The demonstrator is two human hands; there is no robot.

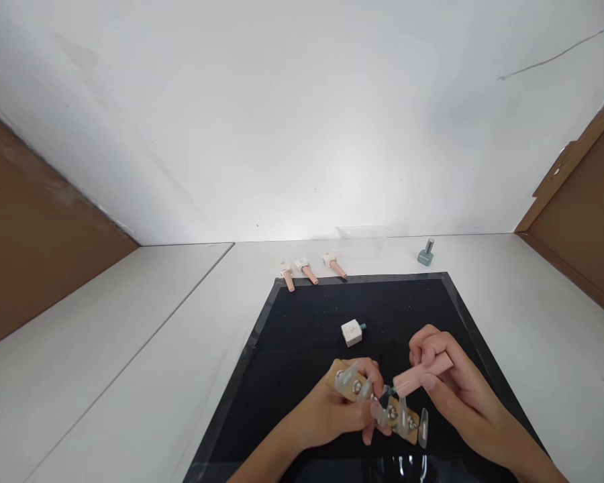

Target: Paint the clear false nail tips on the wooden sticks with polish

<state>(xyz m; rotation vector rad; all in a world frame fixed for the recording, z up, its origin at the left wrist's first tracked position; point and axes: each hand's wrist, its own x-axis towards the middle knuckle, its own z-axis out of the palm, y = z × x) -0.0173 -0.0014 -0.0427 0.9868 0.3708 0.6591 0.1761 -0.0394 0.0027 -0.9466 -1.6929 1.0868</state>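
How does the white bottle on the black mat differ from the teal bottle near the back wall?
The white bottle is uncapped, its teal neck showing; the teal bottle wears a silver cap. The white bottle lies on the black mat; the teal bottle is beyond it, on the white table. Both have blocky bodies.

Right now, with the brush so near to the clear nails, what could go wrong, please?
The dark brush, on the pink cap in the right hand, is very close to the left hand, so it might smear the fingers. The white bottle seems to lie on its side, its green neck uncapped, so it might leak. The end nail sticks out beside the wooden strip and could be knocked.
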